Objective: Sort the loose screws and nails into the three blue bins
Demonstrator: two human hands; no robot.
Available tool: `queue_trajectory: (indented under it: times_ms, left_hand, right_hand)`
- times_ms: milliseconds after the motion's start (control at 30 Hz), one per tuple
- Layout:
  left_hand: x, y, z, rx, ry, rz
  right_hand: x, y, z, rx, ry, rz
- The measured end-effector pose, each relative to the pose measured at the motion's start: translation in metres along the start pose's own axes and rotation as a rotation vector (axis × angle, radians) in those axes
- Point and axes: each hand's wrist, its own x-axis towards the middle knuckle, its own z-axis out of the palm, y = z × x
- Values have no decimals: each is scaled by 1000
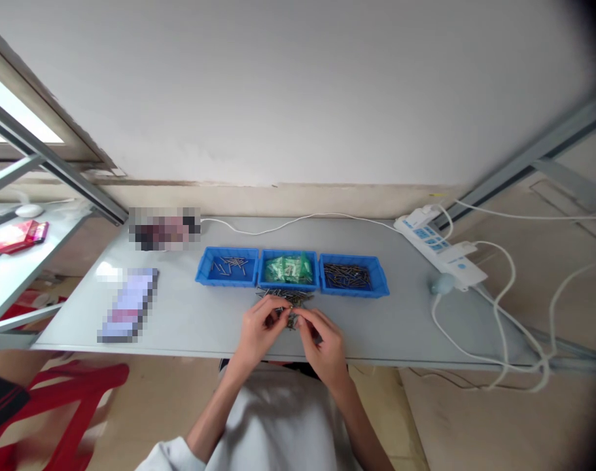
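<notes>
My left hand point(263, 327) and my right hand point(326, 343) meet over the front middle of the table, fingertips pinched close together. A tiny piece shows between them, too small to name. Just behind and under the fingers lies a loose pile of thin metal screws point(298, 296), partly hidden by my hands. Beyond it, three blue trays stand in a row. The left tray point(204, 273) holds several loose screws, the middle tray point(267, 283) has green-and-clear plastic packets point(288, 268), and the right tray point(379, 281) contains many dark screws point(347, 276).
At the left of the grey table point(190, 327) lies a blurred-out phone point(129, 304), with another pixelated object point(164, 230) behind it. A white power strip point(439, 248) with trailing cables point(504, 340) occupies the right side. A red stool point(82, 386) stands at lower left, beside a person's sleeve point(0, 400).
</notes>
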Motion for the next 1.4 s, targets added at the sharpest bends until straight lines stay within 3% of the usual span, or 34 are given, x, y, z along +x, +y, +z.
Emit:
queue_trajectory:
  times_ms: [367,633,733,833,933,1033,1167,1267,1400]
  left_hand:
    - [2,0,0,-21,-52,-11]
    - [1,-1,0,-6,-62,21]
    - [1,1,1,-10,-31,-8]
    - [2,3,1,-11,15,-51]
    - [2,5,-1,-9,35,-79]
    - [2,6,-2,-24,71,-133]
    - [1,5,-3,-48,102,-233]
    - [1,5,-4,-53,99,-246]
    - [2,6,-4,-64,97,-257]
  right_hand:
    - [3,1,1,9,63,38]
    - [12,-6,1,-59,86,-94]
    - [29,-6,-15,-122,170,-155]
    - [51,-4,-44,-303,379,-145]
    - [62,-1,-69,-499,404,-94]
    - [53,4,-71,-512,298,-107]
    - [27,15,-44,-444,-67,-107]
    - [17,24,-25,-481,-90,-19]
    - [19,29,-17,-532,-58,59]
